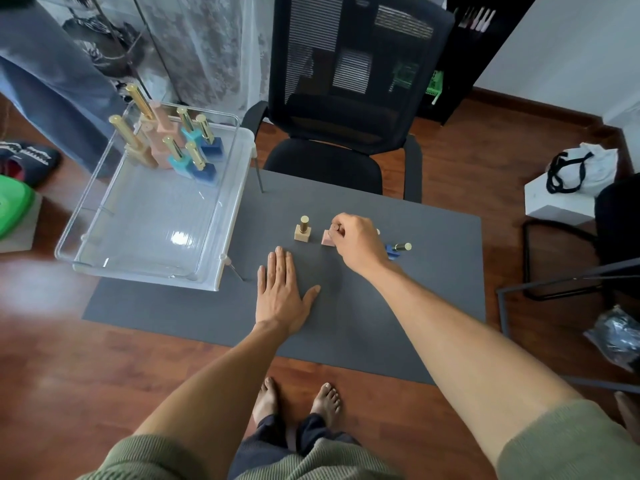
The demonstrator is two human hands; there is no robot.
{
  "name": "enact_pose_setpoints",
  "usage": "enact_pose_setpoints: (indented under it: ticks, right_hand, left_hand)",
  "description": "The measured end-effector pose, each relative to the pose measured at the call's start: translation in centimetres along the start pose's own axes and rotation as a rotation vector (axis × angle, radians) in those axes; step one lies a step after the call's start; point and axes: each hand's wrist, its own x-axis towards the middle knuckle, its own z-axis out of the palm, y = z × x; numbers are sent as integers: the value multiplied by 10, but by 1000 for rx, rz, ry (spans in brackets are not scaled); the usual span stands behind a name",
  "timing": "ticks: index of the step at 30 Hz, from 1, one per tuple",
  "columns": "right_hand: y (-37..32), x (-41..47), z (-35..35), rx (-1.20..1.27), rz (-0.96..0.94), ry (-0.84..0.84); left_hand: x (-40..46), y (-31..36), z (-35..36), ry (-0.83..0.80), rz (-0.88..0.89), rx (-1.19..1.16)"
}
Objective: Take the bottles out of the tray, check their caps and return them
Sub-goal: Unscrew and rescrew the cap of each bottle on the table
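Observation:
A clear plastic tray (221, 209) stands at the table's left end. Several gold-capped bottles (180, 147) in beige, pink, teal and blue stand upright in its far part. On the grey table (381, 323) a beige bottle (302, 230) stands upright. Just right of it sits a pink bottle (326, 238), and my right hand (356, 242) is closed around its cap. A blue bottle (398, 249) lies on its side behind that hand, partly hidden. My left hand (282, 289) rests flat on the table with its fingers spread, holding nothing.
A black mesh chair (346, 98) stands at the table's far side. Another person's grey trouser legs (52, 81) are at the far left beside the tray. A white box with a bag (571, 181) and a second chair frame (571, 282) sit at the right.

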Motion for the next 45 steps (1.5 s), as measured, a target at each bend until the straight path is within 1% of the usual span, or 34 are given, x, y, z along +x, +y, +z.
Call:
enact_pose_setpoints:
  ticks: [13,15,19,23,26,28,32,39,45]
  right_hand:
    - [4,-3,4,-10,-9,19]
    - [3,-8,5,11,0,50]
    - [6,-33,13,68,44,168]
    - [24,-68,28,149,188,229]
    - [40,-82,36,203,319,219]
    - [48,-84,37,274,372,196]
    - [55,-76,33,387,394,173]
    - [60,-50,24,465,453,82]
    - [63,-40,26,508,451,134]
  left_hand:
    - [0,-2,-3,-18,8,2]
    - [0,-2,-3,-24,5,2]
    - [0,0,-6,-41,0,3]
    - [-1,2,-9,-55,-6,5]
    - [-1,2,-9,-59,-7,4]
    - [-1,2,-10,-60,-9,3]
    - [-1,3,-10,-59,-8,-2]
    - [-1,0,-12,-73,7,-10]
    - [-2,-5,-15,-92,36,-14]
